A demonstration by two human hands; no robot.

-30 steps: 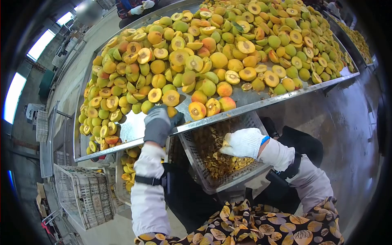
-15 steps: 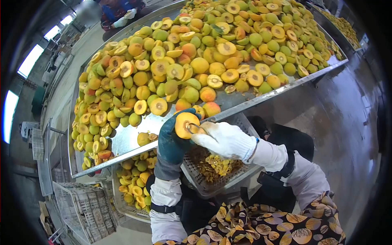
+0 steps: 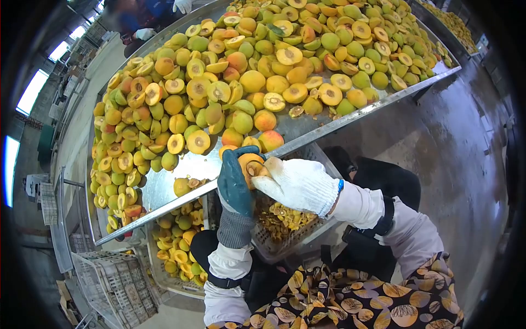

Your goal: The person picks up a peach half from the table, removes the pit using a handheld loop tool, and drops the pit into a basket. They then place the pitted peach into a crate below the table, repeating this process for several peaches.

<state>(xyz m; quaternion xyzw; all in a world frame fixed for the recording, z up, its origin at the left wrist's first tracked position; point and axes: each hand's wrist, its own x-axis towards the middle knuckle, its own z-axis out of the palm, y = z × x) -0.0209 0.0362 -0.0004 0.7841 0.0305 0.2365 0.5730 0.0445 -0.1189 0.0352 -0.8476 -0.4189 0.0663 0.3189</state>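
My left hand [image 3: 234, 181], in a dark green glove, is wrapped round a halved yellow-orange fruit [image 3: 249, 165] at the table's near edge. In a white knitted glove, my right hand [image 3: 298, 185] is closed on a small tool with a thin metal loop [image 3: 255, 169], which touches the fruit's cut face. Its handle is hidden by the fingers. Below my hands is a crate [image 3: 268, 245] with yellow-brown scraps [image 3: 285, 219]. Many whole and halved fruits [image 3: 252, 81] are heaped on the metal table [image 3: 329, 130] in front of me.
A crate of cut fruit [image 3: 181, 255] is under the table's near edge at the left. Farther left are stacked white crates [image 3: 115, 282]. Across the table, a person's gloved hands [image 3: 145, 34] show. Another heaped table [image 3: 452, 27] is at the far right.
My left hand has turned, its fingers now more over the fruit, and the loop has shifted in the cut face. The view has moved slightly. The person across the table now shows a raised gloved hand.
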